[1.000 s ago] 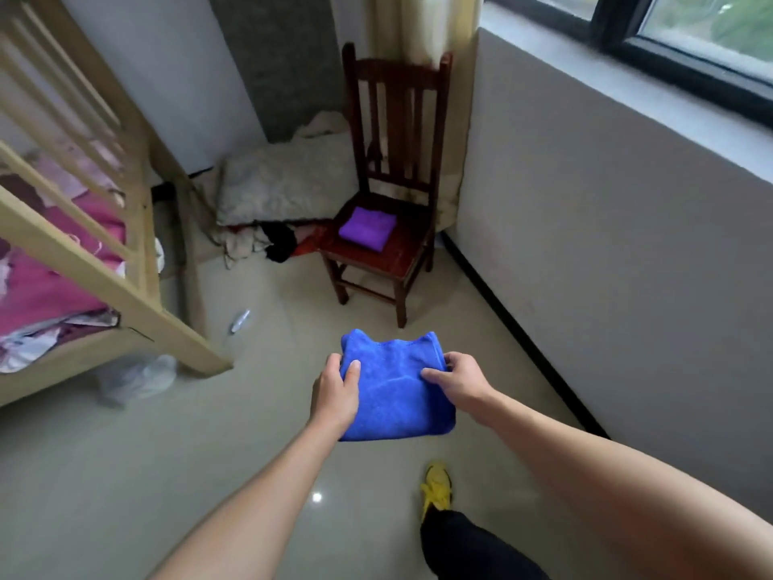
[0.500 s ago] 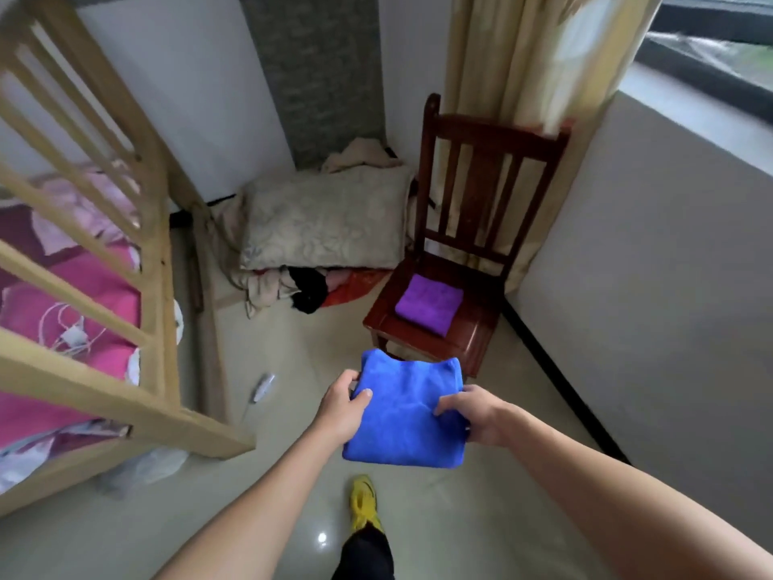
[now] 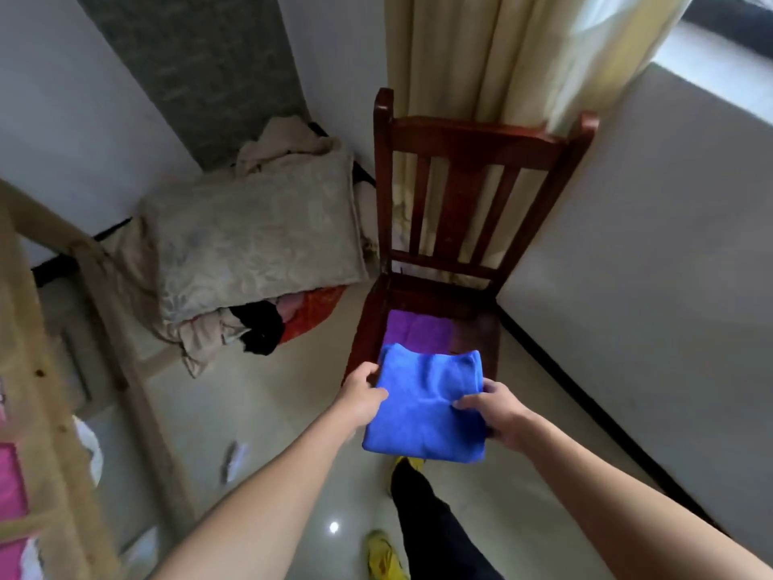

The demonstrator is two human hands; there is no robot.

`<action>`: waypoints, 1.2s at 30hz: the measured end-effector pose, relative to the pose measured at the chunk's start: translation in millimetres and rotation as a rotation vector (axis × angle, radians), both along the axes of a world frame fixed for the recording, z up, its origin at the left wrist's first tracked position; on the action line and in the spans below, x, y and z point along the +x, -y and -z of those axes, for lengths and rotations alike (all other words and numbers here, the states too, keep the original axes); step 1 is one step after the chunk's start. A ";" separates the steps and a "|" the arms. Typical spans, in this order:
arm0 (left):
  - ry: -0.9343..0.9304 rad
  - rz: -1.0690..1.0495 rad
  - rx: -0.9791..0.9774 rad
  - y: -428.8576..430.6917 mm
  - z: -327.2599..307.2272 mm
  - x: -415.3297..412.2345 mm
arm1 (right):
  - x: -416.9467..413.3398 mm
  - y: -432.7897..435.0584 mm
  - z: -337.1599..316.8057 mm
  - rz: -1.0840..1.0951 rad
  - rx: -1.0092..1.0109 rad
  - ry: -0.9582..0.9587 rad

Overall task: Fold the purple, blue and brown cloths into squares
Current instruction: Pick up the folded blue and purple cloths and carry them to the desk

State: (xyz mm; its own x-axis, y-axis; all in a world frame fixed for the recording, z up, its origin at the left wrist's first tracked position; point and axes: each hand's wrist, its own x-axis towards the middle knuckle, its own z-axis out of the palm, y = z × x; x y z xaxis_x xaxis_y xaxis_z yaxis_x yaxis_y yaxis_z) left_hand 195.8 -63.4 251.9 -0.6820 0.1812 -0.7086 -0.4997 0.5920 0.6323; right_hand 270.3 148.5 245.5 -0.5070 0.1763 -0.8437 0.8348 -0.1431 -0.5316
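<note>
Just in front of the wooden chair (image 3: 472,142), level with the front edge of its seat, the folded blue cloth (image 3: 426,408) hangs in the air between two hands. The left hand (image 3: 362,397) pinches its left edge with the thumb on top. The right hand (image 3: 495,412) grips the right edge, with fingers curled over the upper layer. Both hands are clamped on the cloth, which looks close to square, though its far edge bulges a little.

On the chair seat, towards its left side, lies the purple cloth (image 3: 418,330), already folded flat, with bare wood to the right of it. No brown cloth can be seen.

The risk lies in the set-down. If the blue cloth slides in from the front rather than coming down from above, it could catch the purple one and rumple its fold. If one hand lets go before the other, the loose layers may slip apart. If the blue cloth lands too near the seat's front edge, it could droop over and fall to the floor.
</note>
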 end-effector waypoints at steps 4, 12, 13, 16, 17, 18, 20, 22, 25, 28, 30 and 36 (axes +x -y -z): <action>0.013 -0.001 -0.046 -29.0 43.9 -66.4 | -62.1 -19.4 39.5 0.029 0.023 -0.005; 0.030 0.011 -0.140 -76.4 181.6 -170.8 | -161.2 -55.6 160.0 0.153 0.114 0.015; 0.029 0.011 -0.151 -80.8 206.0 -179.7 | -168.2 -58.1 186.5 0.164 0.109 0.040; 0.042 0.053 -0.192 -87.8 254.6 -192.3 | -172.4 -60.4 240.1 0.159 0.139 0.130; 0.059 0.062 -0.214 -87.6 265.8 -193.4 | -169.9 -59.5 253.4 0.141 0.168 0.152; 0.076 0.069 -0.236 -87.2 277.2 -195.3 | -167.6 -58.6 267.0 0.110 0.220 0.174; 0.067 0.067 -0.298 -84.8 290.8 -196.8 | -163.3 -57.1 280.6 0.074 0.350 0.201; 0.022 0.040 -0.334 -81.3 299.8 -197.9 | -160.7 -53.0 286.8 0.104 0.391 0.219; 0.123 -0.049 -0.289 -79.4 308.3 -198.8 | -164.3 -39.7 288.4 0.243 0.253 0.242; 0.289 -0.133 -0.145 -76.2 310.7 -199.2 | -166.7 -30.4 289.0 0.289 0.149 0.293; 0.358 -0.113 -0.087 -65.3 305.5 -199.6 | -166.2 -25.0 287.5 0.272 0.094 0.348; 0.426 -0.245 0.003 -22.8 261.6 -183.8 | -160.1 3.6 247.0 0.219 0.030 0.298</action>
